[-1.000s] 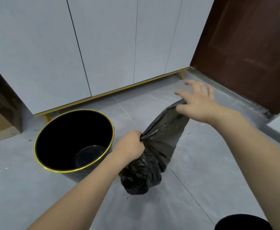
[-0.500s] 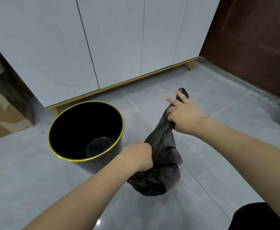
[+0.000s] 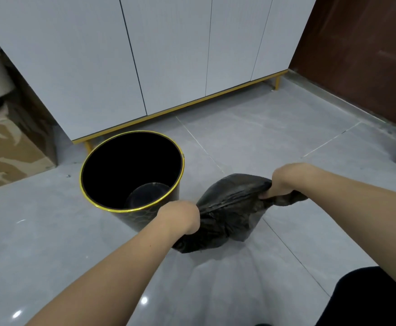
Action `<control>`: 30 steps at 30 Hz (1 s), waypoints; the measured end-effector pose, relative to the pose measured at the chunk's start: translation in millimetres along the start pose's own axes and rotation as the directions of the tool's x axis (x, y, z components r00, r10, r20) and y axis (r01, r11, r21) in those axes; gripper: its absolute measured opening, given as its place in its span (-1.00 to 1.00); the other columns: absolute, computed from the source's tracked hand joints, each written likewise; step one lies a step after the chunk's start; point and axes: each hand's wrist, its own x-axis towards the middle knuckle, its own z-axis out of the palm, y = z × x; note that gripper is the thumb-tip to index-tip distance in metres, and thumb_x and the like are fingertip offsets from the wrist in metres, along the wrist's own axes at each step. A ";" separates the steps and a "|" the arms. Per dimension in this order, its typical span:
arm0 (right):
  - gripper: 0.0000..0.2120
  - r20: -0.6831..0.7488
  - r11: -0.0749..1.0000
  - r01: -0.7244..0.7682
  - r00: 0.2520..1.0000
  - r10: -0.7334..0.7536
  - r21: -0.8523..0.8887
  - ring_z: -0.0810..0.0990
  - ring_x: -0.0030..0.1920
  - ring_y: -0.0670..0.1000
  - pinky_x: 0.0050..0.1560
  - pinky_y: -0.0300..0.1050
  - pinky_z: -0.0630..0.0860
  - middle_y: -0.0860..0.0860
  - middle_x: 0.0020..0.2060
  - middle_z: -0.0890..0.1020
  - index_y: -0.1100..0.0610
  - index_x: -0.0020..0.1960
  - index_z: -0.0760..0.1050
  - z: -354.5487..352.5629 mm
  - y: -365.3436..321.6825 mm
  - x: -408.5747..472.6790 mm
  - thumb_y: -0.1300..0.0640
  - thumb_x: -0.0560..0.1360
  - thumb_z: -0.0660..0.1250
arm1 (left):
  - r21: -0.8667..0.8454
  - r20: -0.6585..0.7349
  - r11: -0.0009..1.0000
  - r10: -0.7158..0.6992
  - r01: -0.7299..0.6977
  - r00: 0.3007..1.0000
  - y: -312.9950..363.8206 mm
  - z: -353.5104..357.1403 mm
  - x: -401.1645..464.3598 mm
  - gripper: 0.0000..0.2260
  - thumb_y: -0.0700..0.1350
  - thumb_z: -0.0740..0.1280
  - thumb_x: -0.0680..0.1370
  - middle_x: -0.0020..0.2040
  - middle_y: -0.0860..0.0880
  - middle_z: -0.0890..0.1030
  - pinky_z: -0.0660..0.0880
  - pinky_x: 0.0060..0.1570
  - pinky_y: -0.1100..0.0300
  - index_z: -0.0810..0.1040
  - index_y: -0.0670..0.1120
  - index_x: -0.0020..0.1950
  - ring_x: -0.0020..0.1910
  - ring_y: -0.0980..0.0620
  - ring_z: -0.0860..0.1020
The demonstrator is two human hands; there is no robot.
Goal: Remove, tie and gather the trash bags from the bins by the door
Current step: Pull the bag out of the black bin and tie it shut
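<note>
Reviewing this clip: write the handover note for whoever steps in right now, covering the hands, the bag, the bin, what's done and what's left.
Left hand: grips one gathered part of the black trash bag.
Right hand: grips another part of it, the plastic stretched between the two hands.
Bag: out of the bin, above the grey floor, right of the black gold-rimmed bin.
Done: bag removed; the bin shows no liner.
Left: no finished knot visible, so tie it, then gather it by the door.

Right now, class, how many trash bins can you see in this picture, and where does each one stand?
1. The black bin with a gold rim stands on the grey floor in front of the white cabinet, left of the black trash bag. Other bins may lie outside the view.
</note>
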 end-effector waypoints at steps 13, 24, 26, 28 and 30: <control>-0.64 0.599 0.784 -0.101 0.706 -0.377 0.612 0.19 -0.52 -0.04 -0.37 -0.21 0.19 -0.07 -0.65 0.20 0.13 -0.32 0.49 3.6 15.0 7.4 -0.16 0.42 0.40 | 0.010 0.393 0.993 -0.111 0.116 0.913 -17.1 30.7 -4.3 -0.75 -0.23 0.09 0.56 -0.04 -0.10 0.61 0.45 0.28 0.01 0.56 -0.21 0.02 0.22 -0.14 0.55; -0.76 -0.142 -0.590 -0.156 0.893 -0.427 0.793 0.38 -0.60 -0.08 -0.56 -0.29 0.37 -0.10 -0.60 0.43 0.03 -0.27 0.38 -22.4 29.9 17.5 0.04 0.57 0.16 | -0.060 -0.411 0.996 -0.089 0.071 0.907 -2.2 -8.1 -9.8 -0.75 -0.07 0.13 0.60 0.08 -0.10 0.62 0.48 -0.08 0.06 0.55 -0.11 0.11 0.08 -0.19 0.60; -0.77 -0.135 -0.662 -0.120 0.937 -0.322 0.740 0.54 -0.57 -0.09 -0.55 -0.31 0.43 -0.06 -0.51 0.60 0.09 -0.19 0.46 -23.5 24.2 17.7 0.08 0.60 0.18 | 0.046 -0.388 0.996 -0.051 0.074 0.920 9.2 2.0 -15.4 -0.77 -0.20 0.17 0.57 0.13 -0.10 0.61 0.51 -0.07 0.06 0.48 -0.14 0.20 0.10 -0.16 0.61; -0.76 -0.127 -0.682 -0.103 0.952 -0.279 0.724 0.67 -0.45 -0.05 -0.52 -0.24 0.54 0.04 -0.42 0.69 0.18 -0.13 0.53 -24.1 15.7 17.9 0.10 0.62 0.18 | 0.156 -0.328 0.985 -0.014 0.068 0.945 18.8 17.7 -15.8 -0.72 -0.31 0.17 0.54 0.10 -0.09 0.59 0.46 -0.17 0.12 0.40 -0.20 0.25 0.05 -0.13 0.63; -0.70 -0.147 -0.636 -0.093 0.938 -0.314 0.766 0.71 -0.34 0.00 -0.31 -0.13 0.62 0.09 -0.36 0.71 0.21 -0.08 0.54 -26.3 4.4 18.3 0.07 0.64 0.13 | 0.195 -0.274 0.978 -0.014 0.069 0.962 26.6 28.1 -16.3 -0.70 -0.38 0.18 0.50 -0.06 -0.10 0.53 0.47 -0.20 0.14 0.41 -0.24 0.23 -0.02 -0.13 0.63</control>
